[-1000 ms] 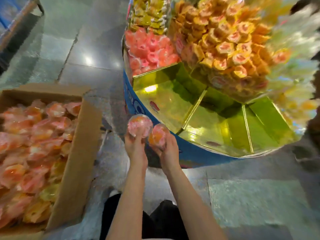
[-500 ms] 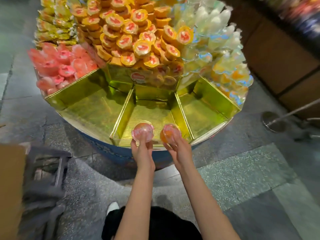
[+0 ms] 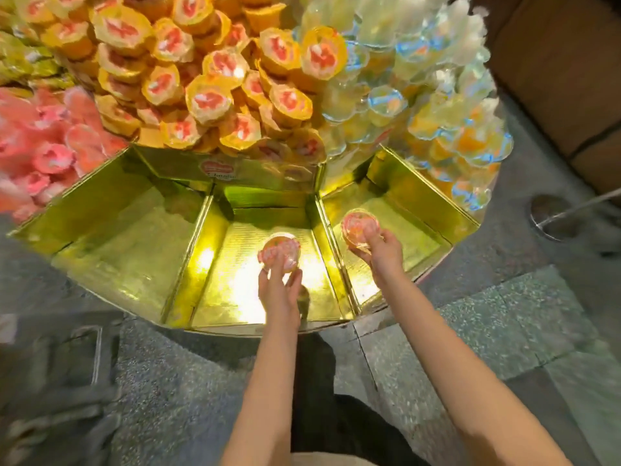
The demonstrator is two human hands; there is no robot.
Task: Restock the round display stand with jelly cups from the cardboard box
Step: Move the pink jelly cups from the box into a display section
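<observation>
Left hand: the left hand (image 3: 278, 286) reaches over the middle gold compartment (image 3: 235, 290) of the round display stand (image 3: 111, 243); its fingers are curled round a jelly cup.
Left jelly cup: this jelly cup (image 3: 278, 251) has a pink and white lid and an orange body; it is over the floor of the middle compartment, but I cannot tell if it touches the floor.
Right hand: the right hand (image 3: 383, 248) is over the right gold compartment (image 3: 413, 230); it grips a second jelly cup from the near side.
Right jelly cup: the second jelly cup (image 3: 359, 227) is tilted, its pink lid turned toward the camera, near the divider between the two compartments.
Left compartment: a third gold compartment (image 3: 127, 250) is at the left of the middle one.
Upper tier: orange cups with pink lids (image 3: 215, 79) are piled above the gold compartments.
Neighbours: pink cups (image 3: 47, 153) lie at the left, clear and pale yellow cups (image 3: 420, 85) at the right.
Floor: grey speckled stone floor (image 3: 487, 331) is under the stand.
Person: both bare forearms come from the lower edge; dark trousers (image 3: 342, 428) show between them.
</observation>
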